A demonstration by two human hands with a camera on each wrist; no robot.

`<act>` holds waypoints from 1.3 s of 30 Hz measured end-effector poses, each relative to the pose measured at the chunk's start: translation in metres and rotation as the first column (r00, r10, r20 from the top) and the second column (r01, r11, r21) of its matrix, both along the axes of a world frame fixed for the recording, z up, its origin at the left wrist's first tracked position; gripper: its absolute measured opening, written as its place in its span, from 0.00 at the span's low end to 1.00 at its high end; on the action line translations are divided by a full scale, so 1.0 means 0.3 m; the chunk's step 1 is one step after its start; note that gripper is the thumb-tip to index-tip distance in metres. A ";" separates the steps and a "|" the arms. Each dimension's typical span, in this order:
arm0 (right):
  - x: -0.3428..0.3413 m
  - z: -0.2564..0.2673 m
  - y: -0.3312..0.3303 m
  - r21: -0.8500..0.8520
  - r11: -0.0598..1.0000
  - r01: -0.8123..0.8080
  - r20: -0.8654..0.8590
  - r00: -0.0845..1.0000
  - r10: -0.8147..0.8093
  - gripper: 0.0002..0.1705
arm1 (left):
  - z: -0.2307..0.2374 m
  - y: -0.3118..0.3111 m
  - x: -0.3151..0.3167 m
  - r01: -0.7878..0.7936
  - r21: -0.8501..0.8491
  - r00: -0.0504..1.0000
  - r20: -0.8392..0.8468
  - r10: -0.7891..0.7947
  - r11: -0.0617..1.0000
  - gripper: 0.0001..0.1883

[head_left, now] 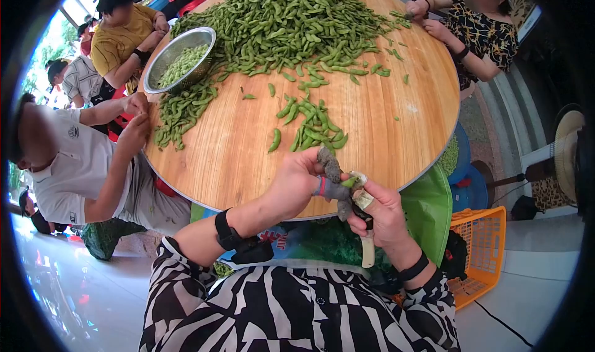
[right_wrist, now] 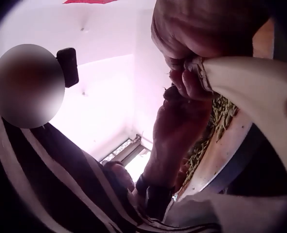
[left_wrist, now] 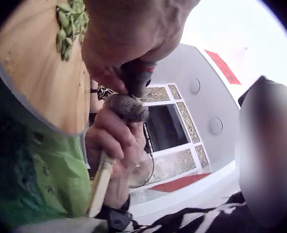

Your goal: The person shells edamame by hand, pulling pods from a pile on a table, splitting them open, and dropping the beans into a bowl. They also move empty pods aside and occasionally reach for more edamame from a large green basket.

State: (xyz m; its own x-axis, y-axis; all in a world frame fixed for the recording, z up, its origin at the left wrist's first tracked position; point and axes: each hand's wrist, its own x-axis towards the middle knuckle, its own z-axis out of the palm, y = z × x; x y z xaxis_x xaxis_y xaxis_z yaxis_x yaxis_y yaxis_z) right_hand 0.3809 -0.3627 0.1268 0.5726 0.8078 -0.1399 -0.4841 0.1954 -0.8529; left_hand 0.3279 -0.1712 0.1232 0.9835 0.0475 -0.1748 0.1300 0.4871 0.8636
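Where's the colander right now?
Head view: the colander, holding shelled beans, is at the left edge of the table, just left of the big pod heap.

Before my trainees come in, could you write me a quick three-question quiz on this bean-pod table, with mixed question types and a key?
1. Multiple choice: what does the person's right hand grip?
A. a blue glass bottle
B. a slim, cream-coloured handle
C. a red plastic cup

2. True or false: every finger of the person's left hand is bare.

3. Short answer: what does the round, silver metal colander on the round wooden table contain?

Key:
1. B.
2. False; dark grey coverings are on some of its fingers.
3. Pale green shelled beans.
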 end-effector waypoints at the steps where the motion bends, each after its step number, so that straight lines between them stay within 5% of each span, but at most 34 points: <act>1: 0.000 0.002 -0.004 0.031 0.999 -0.021 -0.089 0.996 0.024 0.21 | -0.014 0.005 0.001 0.064 -0.168 0.997 -0.022 -0.069 0.984 0.12; 5: 0.020 -0.039 -0.033 0.176 0.977 -0.117 -0.312 0.935 0.168 0.22 | -0.044 0.003 0.005 0.192 -0.487 0.968 -0.049 -0.246 0.852 0.08; 6: 0.022 -0.047 -0.034 0.176 0.977 -0.117 -0.312 0.935 0.168 0.22 | -0.036 -0.013 -0.001 0.129 -0.152 0.991 -0.024 -0.134 0.980 0.08; 7: 0.024 -0.054 -0.035 0.167 0.984 -0.063 -0.364 0.924 0.121 0.22 | -0.027 -0.022 -0.005 0.027 0.197 0.999 0.038 -0.035 0.980 0.09; 8: 0.021 -0.058 -0.037 0.154 0.988 -0.009 -0.416 0.906 0.073 0.23 | -0.017 -0.020 -0.008 0.028 0.196 0.999 0.035 -0.036 0.980 0.09; 9: 0.021 -0.051 -0.035 0.192 0.981 0.003 -0.453 0.887 0.086 0.24 | -0.004 -0.015 -0.009 -0.166 0.643 0.934 0.347 -0.090 0.748 0.12; 10: 0.024 -0.053 -0.033 0.193 0.981 0.003 -0.453 0.887 0.086 0.24 | 0.009 -0.012 -0.010 -0.458 0.825 0.781 0.551 -0.292 0.330 0.14; 11: 0.024 -0.057 -0.031 0.246 0.969 0.000 -0.485 0.866 0.124 0.23 | 0.023 -0.018 -0.020 -0.519 0.829 0.765 0.559 -0.322 0.206 0.18; 14: 0.024 -0.058 -0.023 0.296 0.955 0.002 -0.550 0.818 0.168 0.24 | 0.032 -0.016 -0.020 -0.572 0.819 0.756 0.549 -0.357 0.049 0.18; 18: 0.003 -0.042 -0.010 0.285 0.956 0.062 -0.599 0.791 0.127 0.23 | 0.028 0.001 -0.002 -0.624 0.776 0.689 0.604 -0.400 0.096 0.17; 20: 0.001 -0.030 -0.006 0.227 0.971 0.072 -0.551 0.832 0.067 0.23 | 0.029 -0.003 0.009 -0.536 0.767 0.717 0.634 -0.289 0.353 0.15; 23: -0.004 -0.003 -0.002 0.147 0.984 0.102 -0.464 0.886 -0.023 0.23 | 0.048 -0.005 0.006 -0.365 0.783 0.835 0.515 -0.194 0.504 0.12; 30: -0.012 0.087 -0.003 -0.068 0.986 0.154 -0.279 0.946 -0.167 0.22 | 0.064 -0.024 0.011 -0.404 0.818 0.839 0.510 -0.191 0.410 0.06; 32: -0.013 0.104 -0.005 -0.098 0.983 0.155 -0.250 0.952 -0.175 0.21 | 0.059 -0.031 0.014 -0.277 0.727 0.914 0.402 -0.063 0.628 0.04; 33: -0.012 0.110 -0.006 -0.126 0.979 0.158 -0.220 0.958 -0.183 0.19 | 0.062 -0.030 0.011 -0.279 0.727 0.913 0.404 -0.062 0.628 0.04; 35: -0.007 0.120 -0.005 -0.138 0.979 0.153 -0.180 0.968 -0.176 0.19 | 0.071 -0.023 0.005 -0.025 0.430 0.995 0.097 -0.019 0.902 0.03; 39: 0.027 0.124 -0.022 -0.187 0.979 0.082 -0.079 0.992 -0.098 0.14 | 0.065 -0.012 0.000 0.042 0.338 0.998 0.039 -0.058 0.940 0.04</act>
State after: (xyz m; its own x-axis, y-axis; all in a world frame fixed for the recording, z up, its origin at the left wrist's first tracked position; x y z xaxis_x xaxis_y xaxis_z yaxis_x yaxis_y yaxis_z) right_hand 0.3890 -0.3691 0.1640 0.6208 0.7095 -0.3336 -0.5461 0.0860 -0.8333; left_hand 0.3278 -0.1747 0.1428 0.9928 0.0461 -0.1103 0.1017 0.1605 0.9818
